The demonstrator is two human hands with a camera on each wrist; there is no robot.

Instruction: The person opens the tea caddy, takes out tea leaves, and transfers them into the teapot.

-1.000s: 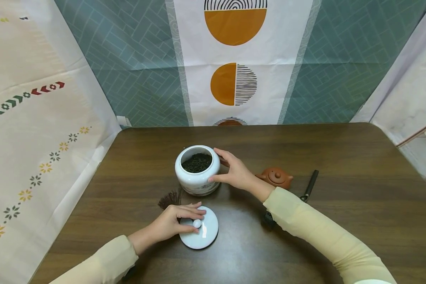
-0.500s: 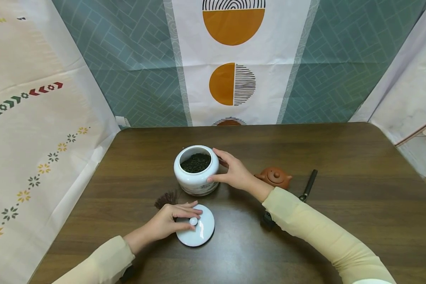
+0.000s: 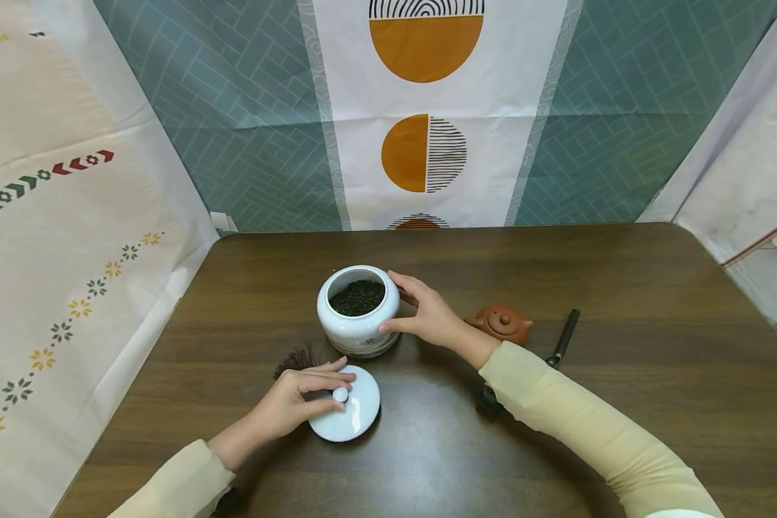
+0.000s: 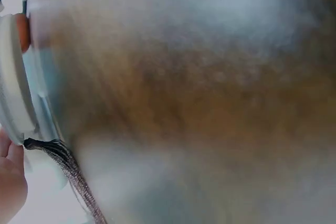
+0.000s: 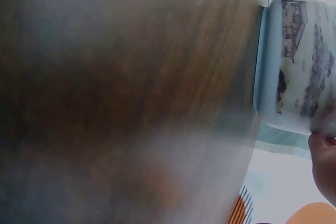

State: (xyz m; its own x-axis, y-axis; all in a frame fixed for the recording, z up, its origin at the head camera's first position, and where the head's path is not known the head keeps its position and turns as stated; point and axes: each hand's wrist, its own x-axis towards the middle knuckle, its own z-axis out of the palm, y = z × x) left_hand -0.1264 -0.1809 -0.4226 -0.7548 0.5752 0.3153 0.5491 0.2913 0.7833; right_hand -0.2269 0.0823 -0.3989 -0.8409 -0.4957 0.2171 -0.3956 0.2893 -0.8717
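Observation:
A round white porcelain lid (image 3: 356,416) lies nearly level in front of the jar, and my left hand (image 3: 291,399) pinches its small knob. Seen edge-on in the left wrist view, the lid (image 4: 14,74) is over the table. A dark brown tassel (image 3: 296,360) shows behind that hand; whether it is tied to anything is hidden. The uncovered white porcelain jar (image 3: 356,331) stands upright with dark loose tea leaves (image 3: 357,297) inside. My right hand (image 3: 427,313) holds its right side, thumb in front and fingers behind. In the right wrist view, a printed landscape covers the jar (image 5: 304,66).
A reddish-brown clay teapot (image 3: 505,324) sits behind my right forearm, partly covered by it. Right of it lies a black-handled tool (image 3: 566,334), its other end hidden by the sleeve. The brown wooden table (image 3: 621,288) meets a patterned cloth (image 3: 252,173) at the back.
My left hand has moved left and slightly toward the back with the lid, and the tassel has shifted left too. The right hand and the jar stay in place.

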